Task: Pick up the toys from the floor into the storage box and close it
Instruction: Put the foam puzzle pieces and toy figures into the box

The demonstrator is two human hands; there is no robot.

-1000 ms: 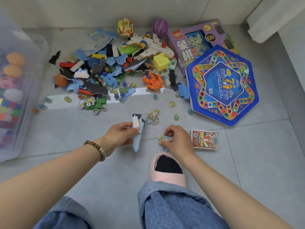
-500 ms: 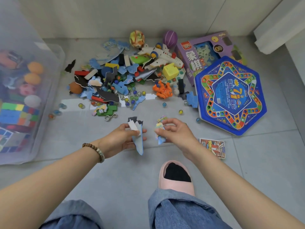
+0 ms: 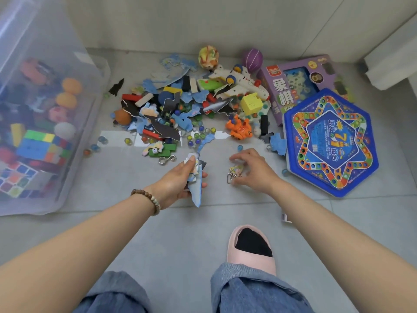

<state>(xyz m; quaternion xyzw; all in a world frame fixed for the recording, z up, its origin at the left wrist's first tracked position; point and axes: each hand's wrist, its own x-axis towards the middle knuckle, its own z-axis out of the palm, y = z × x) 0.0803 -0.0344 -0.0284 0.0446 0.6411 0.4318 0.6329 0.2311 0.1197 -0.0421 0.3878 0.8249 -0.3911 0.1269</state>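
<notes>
Several flat puzzle pieces point(image 3: 196, 188) are gripped in the left hand point(image 3: 178, 179). The part-filled storage box point(image 3: 90, 123) stands at the left. The right hand point(image 3: 257, 175) hovers with fingers spread, holding nothing, over a wire puzzle point(image 3: 230, 177) on the floor point(image 3: 158, 233). Adding to that thin stack risks pieces slipping out, and a nudge could scatter the marbles point(image 3: 198, 136).
</notes>
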